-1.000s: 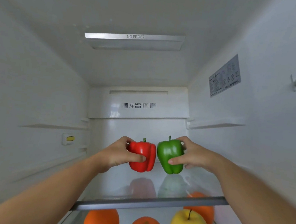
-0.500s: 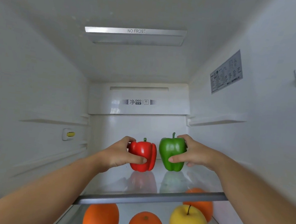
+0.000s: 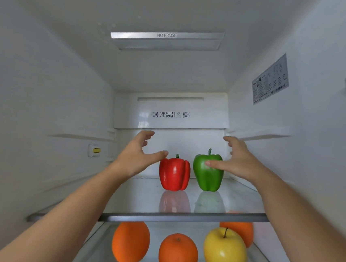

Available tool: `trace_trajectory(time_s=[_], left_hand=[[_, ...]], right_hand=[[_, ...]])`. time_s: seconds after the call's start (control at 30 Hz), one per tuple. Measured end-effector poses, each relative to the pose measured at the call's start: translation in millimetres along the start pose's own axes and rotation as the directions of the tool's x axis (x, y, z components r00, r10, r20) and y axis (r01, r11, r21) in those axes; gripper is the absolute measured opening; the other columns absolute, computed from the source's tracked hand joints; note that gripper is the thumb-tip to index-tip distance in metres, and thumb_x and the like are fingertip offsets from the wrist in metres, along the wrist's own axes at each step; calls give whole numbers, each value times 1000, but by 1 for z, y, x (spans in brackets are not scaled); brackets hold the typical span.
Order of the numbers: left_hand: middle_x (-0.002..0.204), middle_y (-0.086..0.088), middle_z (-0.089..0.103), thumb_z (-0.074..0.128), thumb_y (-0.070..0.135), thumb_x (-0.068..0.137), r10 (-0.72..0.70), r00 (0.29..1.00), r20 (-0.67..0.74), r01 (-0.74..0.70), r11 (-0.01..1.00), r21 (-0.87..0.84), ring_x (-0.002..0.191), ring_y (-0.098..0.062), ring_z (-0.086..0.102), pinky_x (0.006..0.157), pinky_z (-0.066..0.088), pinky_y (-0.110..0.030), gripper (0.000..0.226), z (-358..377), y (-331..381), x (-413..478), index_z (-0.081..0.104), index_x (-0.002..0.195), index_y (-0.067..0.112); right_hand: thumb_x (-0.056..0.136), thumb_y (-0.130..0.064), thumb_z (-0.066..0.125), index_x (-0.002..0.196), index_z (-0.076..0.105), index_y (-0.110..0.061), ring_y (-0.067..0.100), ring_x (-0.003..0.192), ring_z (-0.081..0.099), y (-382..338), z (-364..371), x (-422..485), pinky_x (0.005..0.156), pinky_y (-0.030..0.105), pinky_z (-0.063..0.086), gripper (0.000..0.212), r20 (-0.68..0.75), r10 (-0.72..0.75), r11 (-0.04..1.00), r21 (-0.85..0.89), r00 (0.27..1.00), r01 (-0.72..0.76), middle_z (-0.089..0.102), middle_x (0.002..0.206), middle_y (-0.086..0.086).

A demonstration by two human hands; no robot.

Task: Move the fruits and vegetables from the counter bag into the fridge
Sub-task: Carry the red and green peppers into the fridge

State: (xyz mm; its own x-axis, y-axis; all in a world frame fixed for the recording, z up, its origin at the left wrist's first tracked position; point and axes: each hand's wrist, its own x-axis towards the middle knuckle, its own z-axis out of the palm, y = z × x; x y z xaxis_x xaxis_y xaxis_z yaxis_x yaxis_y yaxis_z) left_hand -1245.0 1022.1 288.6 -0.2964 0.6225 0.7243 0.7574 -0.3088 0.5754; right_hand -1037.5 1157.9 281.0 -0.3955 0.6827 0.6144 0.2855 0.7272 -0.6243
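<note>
A red bell pepper and a green bell pepper stand upright side by side on the glass fridge shelf. My left hand hovers just left of the red pepper, fingers spread, thumb tip near its top. To the right, my right hand is spread too, its thumb in front of the green pepper's upper side; whether the thumb touches it I cannot tell. Neither hand holds anything.
On the shelf below lie three oranges and a yellow apple. White fridge walls close in on both sides, with a label on the right wall and a light bar on the ceiling.
Both peppers went down onto the glass shelf and stand there. Both hands let go, opened and lifted a little away from them.
</note>
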Motion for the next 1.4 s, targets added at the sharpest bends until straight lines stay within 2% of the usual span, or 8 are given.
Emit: trace_trajectory(time_s=[0.13, 0.27, 0.5, 0.6, 0.73, 1.03, 1.17, 1.4], left_hand=[[134, 1, 47, 61, 32, 85, 107, 988, -115, -87, 982, 168, 122, -12, 43, 94, 32, -21, 51, -6, 14, -31, 43, 130, 17], [132, 1, 46, 58, 30, 86, 266, 951, -159, -166, 870, 464, 121, -13, 42, 84, 24, -10, 43, -20, 23, -68, 48, 126, 16], [128, -4, 52, 41, 45, 78, 293, 946, -136, -149, 770, 620, 117, -20, 49, 93, 35, -27, 48, -46, 30, -141, 59, 111, 15], [125, -3, 54, 44, 39, 81, 310, 936, -170, -127, 744, 656, 115, -18, 50, 93, 40, -31, 39, -65, 34, -177, 60, 108, 16], [123, -7, 54, 47, 32, 83, 308, 935, -176, -89, 685, 723, 114, -22, 51, 93, 41, -31, 34, -95, 34, -227, 61, 106, 12], [121, -12, 57, 47, 25, 85, 179, 949, -261, 181, 368, 912, 120, -29, 48, 94, 43, -41, 30, -208, 63, -385, 61, 105, 7], [120, -10, 59, 47, 26, 85, 110, 935, -338, 302, 257, 918, 122, -27, 46, 97, 37, -36, 31, -245, 85, -461, 61, 105, 8], [118, -11, 61, 47, 26, 83, 16, 857, -515, 514, 32, 857, 119, -28, 48, 92, 45, -48, 30, -297, 150, -613, 61, 103, 8]], right_hand=[[74, -41, 71, 130, 42, -21, 18, 119, 43, -20, -6, -7, 93, 30, 35, 66, -192, -187, 981, -78, 963, 175, 40, 133, 3], [82, -37, 61, 121, 52, -21, 14, 108, 47, -59, 1, -28, 84, 27, 34, 43, -226, -366, 925, -191, 903, 327, 50, 124, -1], [81, -29, 58, 108, 62, -12, 31, 92, 58, -95, 67, -99, 73, 36, 45, 33, -158, -623, 749, -403, 766, 526, 64, 103, 8], [73, -27, 56, 97, 65, -7, 35, 81, 60, -98, 85, -119, 70, 41, 50, 33, -111, -633, 735, -397, 766, 550, 66, 91, 12], [74, -22, 61, 95, 64, -6, 37, 86, 59, -130, 122, -156, 76, 47, 49, 28, -7, -659, 713, -325, 752, 622, 64, 93, 13], [75, -23, 59, 99, 63, -6, 34, 88, 61, -239, 197, -297, 78, 49, 50, 30, 46, -783, 621, 6, 620, 784, 66, 97, 11], [71, -21, 75, 103, 64, -7, 31, 94, 63, -274, 220, -373, 84, 52, 47, 37, 74, -811, 585, 147, 581, 798, 67, 101, 10], [72, -21, 73, 110, 61, -6, 32, 102, 60, -356, 238, -512, 85, 54, 47, 43, 59, -873, 463, 417, 485, 782, 64, 110, 12]])
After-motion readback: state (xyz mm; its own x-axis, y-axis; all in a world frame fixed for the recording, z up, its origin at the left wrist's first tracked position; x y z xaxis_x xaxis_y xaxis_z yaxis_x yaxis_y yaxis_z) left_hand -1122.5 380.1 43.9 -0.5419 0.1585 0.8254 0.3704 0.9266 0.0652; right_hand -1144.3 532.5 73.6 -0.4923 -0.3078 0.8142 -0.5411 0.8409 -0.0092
